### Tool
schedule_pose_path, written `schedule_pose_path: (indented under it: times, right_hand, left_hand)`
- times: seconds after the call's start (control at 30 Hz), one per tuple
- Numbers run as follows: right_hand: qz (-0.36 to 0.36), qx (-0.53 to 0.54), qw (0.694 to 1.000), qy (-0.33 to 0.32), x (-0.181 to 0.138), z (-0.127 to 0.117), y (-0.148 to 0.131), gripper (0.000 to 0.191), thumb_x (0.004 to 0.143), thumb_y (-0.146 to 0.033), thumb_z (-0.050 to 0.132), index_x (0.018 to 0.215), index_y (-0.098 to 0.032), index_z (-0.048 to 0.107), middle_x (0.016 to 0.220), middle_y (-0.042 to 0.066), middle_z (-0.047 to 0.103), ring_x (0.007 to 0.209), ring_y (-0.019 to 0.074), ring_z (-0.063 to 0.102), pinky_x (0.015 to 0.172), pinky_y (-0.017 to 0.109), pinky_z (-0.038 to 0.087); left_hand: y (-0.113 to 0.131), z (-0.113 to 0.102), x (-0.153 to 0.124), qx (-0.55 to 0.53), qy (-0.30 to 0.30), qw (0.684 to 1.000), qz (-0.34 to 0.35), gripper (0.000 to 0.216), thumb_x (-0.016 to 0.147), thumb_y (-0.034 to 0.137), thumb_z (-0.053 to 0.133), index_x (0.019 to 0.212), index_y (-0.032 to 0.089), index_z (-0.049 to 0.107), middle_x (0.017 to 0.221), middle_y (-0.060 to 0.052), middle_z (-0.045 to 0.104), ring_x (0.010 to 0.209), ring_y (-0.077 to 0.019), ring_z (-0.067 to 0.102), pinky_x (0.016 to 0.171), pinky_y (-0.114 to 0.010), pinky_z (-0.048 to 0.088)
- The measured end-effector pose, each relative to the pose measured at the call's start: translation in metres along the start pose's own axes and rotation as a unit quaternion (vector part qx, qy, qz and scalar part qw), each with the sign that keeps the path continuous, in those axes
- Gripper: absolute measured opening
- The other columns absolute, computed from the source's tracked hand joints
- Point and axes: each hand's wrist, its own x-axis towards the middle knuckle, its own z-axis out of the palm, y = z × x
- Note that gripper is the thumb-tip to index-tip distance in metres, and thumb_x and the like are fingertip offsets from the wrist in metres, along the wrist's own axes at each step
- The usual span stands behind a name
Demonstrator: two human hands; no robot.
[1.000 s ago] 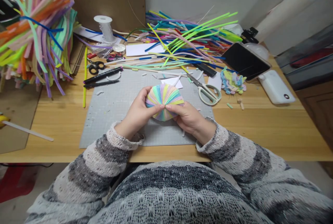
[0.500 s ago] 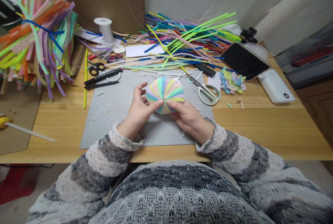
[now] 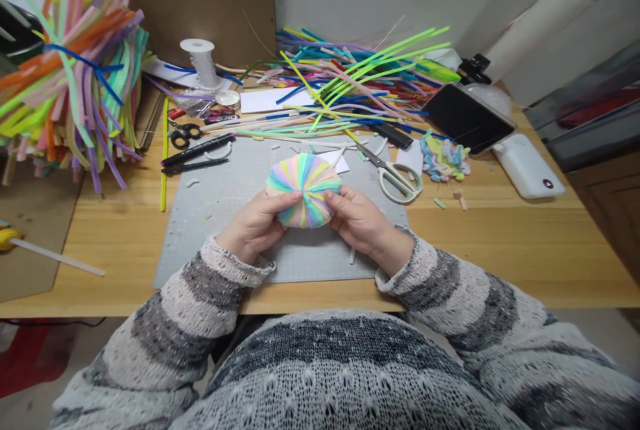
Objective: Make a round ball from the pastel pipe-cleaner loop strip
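Observation:
Between both hands, above the grey cutting mat (image 3: 200,217), is a round disc of pastel pipe cleaners (image 3: 303,177) with stripes running out from its middle. My left hand (image 3: 257,220) grips its left side, the thumb lying across the front toward the centre. On the right edge, my right hand (image 3: 363,220) pinches the disc with the thumb in front. Fingers behind the disc are mostly hidden. Scissors with pale handles (image 3: 395,177) lie on the mat's right edge. A small white card (image 3: 336,161) shows just behind the disc.
Loose pipe cleaners (image 3: 360,77) pile up at the back. A large tied bundle of them (image 3: 75,77) stands at the left. Markers (image 3: 200,153), small black scissors (image 3: 185,135), a wire spool (image 3: 200,63), a phone (image 3: 467,117) and a white case (image 3: 529,165) surround the mat.
The disc has shifted slightly left and turned in the hands. My left hand's fingers, raised at its edge before, now lie lower and wrap the side; the right thumb has moved toward the right edge.

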Motion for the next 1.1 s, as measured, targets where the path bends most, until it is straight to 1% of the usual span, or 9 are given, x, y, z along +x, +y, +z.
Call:
schedule_pose_path:
  times: [0.13,0.3,0.4,0.53,0.67,0.8,0.93,1.03,1.1]
  right_hand:
    - [0.013,0.014,1.000,-0.022,-0.001,-0.002,-0.001,0.033,0.073,-0.043,0.080,0.096,-0.021,0.069,0.095,0.003,0.073,0.084,0.0150,0.066,0.081,0.030,0.055]
    - [0.014,0.015,0.999,-0.044,-0.002,-0.006,-0.001,0.033,0.072,-0.042,0.082,0.094,-0.022,0.069,0.086,0.001,0.070,0.075,0.0118,0.062,0.073,0.026,0.054]
    - [0.010,-0.042,0.995,-0.086,-0.004,-0.010,-0.002,0.034,0.071,-0.043,0.082,0.091,-0.019,0.069,0.079,0.000,0.068,0.070,0.0104,0.061,0.066,0.023,0.053]
    - [0.014,-0.154,0.976,-0.152,-0.009,-0.012,-0.006,0.032,0.069,-0.040,0.084,0.082,-0.015,0.067,0.070,-0.001,0.064,0.060,0.0081,0.056,0.056,0.020,0.048]
    - [0.017,-0.201,0.964,-0.171,-0.012,-0.008,-0.009,0.034,0.069,-0.041,0.083,0.083,-0.014,0.068,0.068,-0.001,0.066,0.056,0.0077,0.053,0.051,0.020,0.045]
    - [-0.009,-0.222,0.961,-0.163,-0.014,-0.004,-0.008,0.028,0.073,-0.041,0.079,0.078,-0.016,0.069,0.065,0.000,0.067,0.056,0.0092,0.056,0.053,0.022,0.046]
    - [-0.035,-0.203,0.966,-0.154,-0.016,-0.001,-0.004,0.020,0.073,-0.036,0.079,0.077,-0.019,0.069,0.067,0.000,0.069,0.061,0.0120,0.060,0.062,0.027,0.053]
    - [-0.059,-0.190,0.970,-0.140,-0.017,0.000,-0.004,0.022,0.068,-0.033,0.083,0.081,-0.021,0.069,0.074,0.000,0.070,0.067,0.0141,0.062,0.069,0.031,0.056]
    - [-0.079,-0.193,0.968,-0.140,-0.017,0.001,-0.006,0.027,0.065,-0.030,0.085,0.086,-0.022,0.070,0.079,0.000,0.070,0.071,0.0140,0.062,0.076,0.032,0.057]
  left_hand:
    - [0.003,0.002,-0.001,-0.012,0.031,0.999,0.018,0.063,0.078,0.017,0.068,0.138,0.016,0.051,0.121,-0.011,0.069,0.117,-0.0292,0.063,0.106,-0.042,0.049]
    - [0.008,0.004,-0.003,-0.026,0.038,0.999,0.015,0.060,0.080,0.017,0.065,0.138,0.015,0.051,0.119,-0.012,0.070,0.116,-0.0288,0.064,0.104,-0.040,0.052]
    - [0.008,0.003,-0.003,-0.030,0.013,0.999,-0.014,0.058,0.079,0.018,0.066,0.135,0.012,0.053,0.115,-0.014,0.071,0.113,-0.0305,0.066,0.100,-0.041,0.054]
    - [0.008,0.000,-0.005,-0.023,-0.029,0.997,-0.072,0.053,0.077,0.019,0.066,0.128,0.008,0.057,0.109,-0.017,0.073,0.107,-0.0329,0.068,0.097,-0.043,0.056]
    - [0.010,-0.002,-0.006,-0.007,-0.051,0.995,-0.082,0.051,0.076,0.021,0.068,0.124,0.007,0.059,0.107,-0.019,0.073,0.103,-0.0334,0.069,0.092,-0.043,0.058]
    - [0.012,-0.003,-0.006,0.013,-0.053,0.994,-0.098,0.053,0.073,0.023,0.070,0.122,0.009,0.060,0.108,-0.018,0.073,0.104,-0.0346,0.069,0.088,-0.043,0.060]
    - [0.007,-0.005,-0.003,0.018,-0.060,0.991,-0.114,0.058,0.068,0.025,0.073,0.123,0.011,0.060,0.110,-0.018,0.072,0.109,-0.0370,0.067,0.090,-0.044,0.059]
    - [0.003,-0.005,0.000,0.013,-0.091,0.984,-0.150,0.061,0.067,0.028,0.073,0.124,0.010,0.059,0.111,-0.020,0.072,0.109,-0.0386,0.066,0.090,-0.046,0.059]
    - [0.002,-0.005,0.000,0.006,-0.107,0.982,-0.154,0.061,0.068,0.028,0.074,0.124,0.010,0.060,0.111,-0.020,0.072,0.109,-0.0382,0.066,0.092,-0.047,0.058]
